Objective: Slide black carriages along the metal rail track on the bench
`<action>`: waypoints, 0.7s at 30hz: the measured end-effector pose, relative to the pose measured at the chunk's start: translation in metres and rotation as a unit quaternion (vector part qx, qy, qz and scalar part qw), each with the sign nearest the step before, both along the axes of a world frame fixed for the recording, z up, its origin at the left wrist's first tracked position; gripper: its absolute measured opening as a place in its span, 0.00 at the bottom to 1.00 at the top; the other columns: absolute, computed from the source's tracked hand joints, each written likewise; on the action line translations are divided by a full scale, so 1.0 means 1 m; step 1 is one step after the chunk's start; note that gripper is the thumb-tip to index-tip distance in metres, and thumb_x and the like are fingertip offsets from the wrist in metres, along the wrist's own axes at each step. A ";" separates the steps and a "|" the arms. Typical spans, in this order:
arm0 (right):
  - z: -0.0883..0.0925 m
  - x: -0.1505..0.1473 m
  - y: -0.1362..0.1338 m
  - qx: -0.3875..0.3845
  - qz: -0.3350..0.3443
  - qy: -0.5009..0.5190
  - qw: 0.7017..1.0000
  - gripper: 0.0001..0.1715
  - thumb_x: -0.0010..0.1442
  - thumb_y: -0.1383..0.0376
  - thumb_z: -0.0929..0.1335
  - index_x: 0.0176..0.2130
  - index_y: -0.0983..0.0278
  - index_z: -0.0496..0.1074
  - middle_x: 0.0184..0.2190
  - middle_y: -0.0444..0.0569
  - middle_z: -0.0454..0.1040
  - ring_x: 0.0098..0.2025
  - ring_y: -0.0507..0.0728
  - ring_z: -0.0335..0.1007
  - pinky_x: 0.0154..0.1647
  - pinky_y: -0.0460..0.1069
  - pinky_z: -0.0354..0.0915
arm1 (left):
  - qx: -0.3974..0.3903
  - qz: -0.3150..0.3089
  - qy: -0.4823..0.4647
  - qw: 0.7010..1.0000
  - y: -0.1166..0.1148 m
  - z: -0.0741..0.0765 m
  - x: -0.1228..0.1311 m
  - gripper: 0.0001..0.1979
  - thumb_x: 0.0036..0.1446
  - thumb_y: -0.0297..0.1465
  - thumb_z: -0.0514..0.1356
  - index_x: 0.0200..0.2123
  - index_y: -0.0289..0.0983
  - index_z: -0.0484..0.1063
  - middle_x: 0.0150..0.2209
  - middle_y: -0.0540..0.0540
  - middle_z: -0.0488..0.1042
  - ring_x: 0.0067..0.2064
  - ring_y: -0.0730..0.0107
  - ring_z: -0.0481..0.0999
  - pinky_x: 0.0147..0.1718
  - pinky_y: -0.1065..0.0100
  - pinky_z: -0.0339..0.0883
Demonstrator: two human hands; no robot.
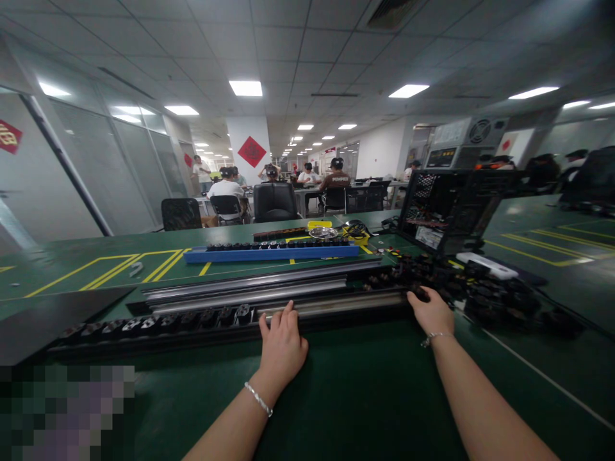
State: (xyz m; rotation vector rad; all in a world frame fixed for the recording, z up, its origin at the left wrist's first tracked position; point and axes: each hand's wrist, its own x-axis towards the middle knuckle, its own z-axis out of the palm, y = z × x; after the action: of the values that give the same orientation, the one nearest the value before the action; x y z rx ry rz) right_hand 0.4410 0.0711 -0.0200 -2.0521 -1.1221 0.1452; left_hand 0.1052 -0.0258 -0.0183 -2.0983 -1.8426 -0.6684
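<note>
A long black rail (346, 310) with a metal-lined channel lies across the green table before me. Several black round-faced socket modules (206, 316) sit in a row along its left part. My left hand (282, 346) rests on the rail just right of that row, fingers stretched out and touching its edge. At the rail's right end, my right hand (432, 315) has thumb and fingers closed around a small black part (421, 294), mostly hidden by the fingers. Beside that hand is a heap of loose black parts (500, 298).
Behind lie more metal rails (254, 285) and a blue tray (269, 255) with black modules. An open computer case (446, 205) stands at the back right. A dark flat panel (57, 314) is at left. People sit at farther tables.
</note>
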 end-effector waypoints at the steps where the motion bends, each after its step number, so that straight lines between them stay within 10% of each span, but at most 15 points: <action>1: 0.000 0.001 0.000 0.003 -0.004 0.001 1.000 0.31 0.49 0.48 0.64 0.48 0.61 0.71 0.38 0.54 0.75 0.37 0.62 0.70 0.37 0.53 0.64 | -0.001 0.000 0.001 1.000 0.000 0.000 0.000 0.20 0.48 0.27 0.53 0.47 0.37 0.65 0.59 0.40 0.63 0.54 0.55 0.64 0.56 0.43 0.45; 21: -0.007 0.029 0.016 0.023 -0.041 0.043 0.998 0.30 0.46 0.50 0.66 0.45 0.63 0.73 0.41 0.54 0.75 0.40 0.62 0.70 0.42 0.54 0.65 | -0.004 -0.001 0.011 1.000 0.000 0.000 0.000 0.21 0.48 0.27 0.52 0.48 0.37 0.65 0.59 0.40 0.63 0.53 0.55 0.65 0.55 0.43 0.46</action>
State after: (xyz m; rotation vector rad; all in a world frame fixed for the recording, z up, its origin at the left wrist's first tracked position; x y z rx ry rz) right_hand 0.4701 0.0867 -0.0265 -2.0282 -0.9777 0.1637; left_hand 0.1052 -0.0260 -0.0181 -2.1038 -1.8348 -0.6366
